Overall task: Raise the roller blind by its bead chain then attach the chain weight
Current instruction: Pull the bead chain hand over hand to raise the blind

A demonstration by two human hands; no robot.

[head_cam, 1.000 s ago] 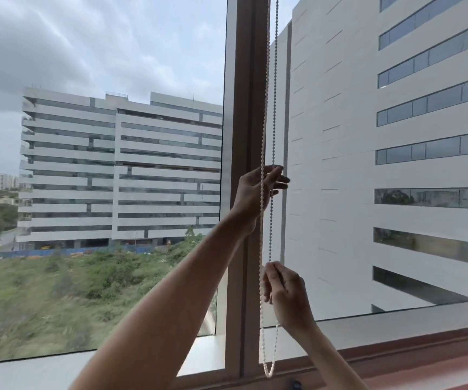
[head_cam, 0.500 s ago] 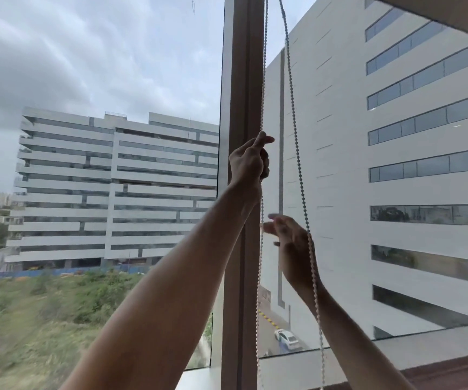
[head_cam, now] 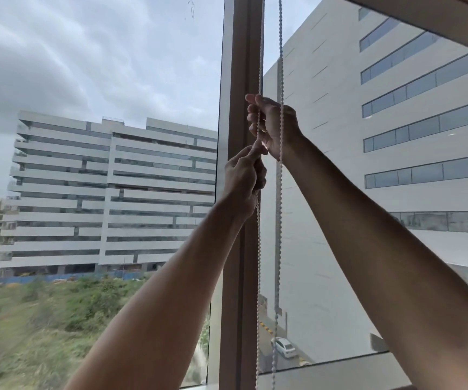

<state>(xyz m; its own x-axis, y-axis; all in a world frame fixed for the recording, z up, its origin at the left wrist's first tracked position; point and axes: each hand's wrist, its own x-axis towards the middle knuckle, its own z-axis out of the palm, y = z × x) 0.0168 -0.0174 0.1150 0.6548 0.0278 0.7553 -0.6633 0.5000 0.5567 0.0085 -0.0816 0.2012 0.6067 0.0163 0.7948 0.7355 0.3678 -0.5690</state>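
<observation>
Two bare forearms reach up from the bottom edge toward the brown vertical window frame post (head_cam: 241, 249). The left hand (head_cam: 242, 182) sits lower, its fingers curled closed around the left strand of the white beaded blind chain (head_cam: 258, 277), thumb and forefinger pinching it at the top of the fist. Just above and touching it, the right hand (head_cam: 273, 123) is also closed on that same strand, fingers wrapped around it. The chain's right strand hangs free across the back of the right wrist and runs down beside the left one, both strands close to the post. At the upper right corner, a brown slanted edge crosses the glass. Beyond the pane stand pale multi-storey buildings (head_cam: 108, 192), a grassy lot and a white parked car (head_cam: 283, 347).
</observation>
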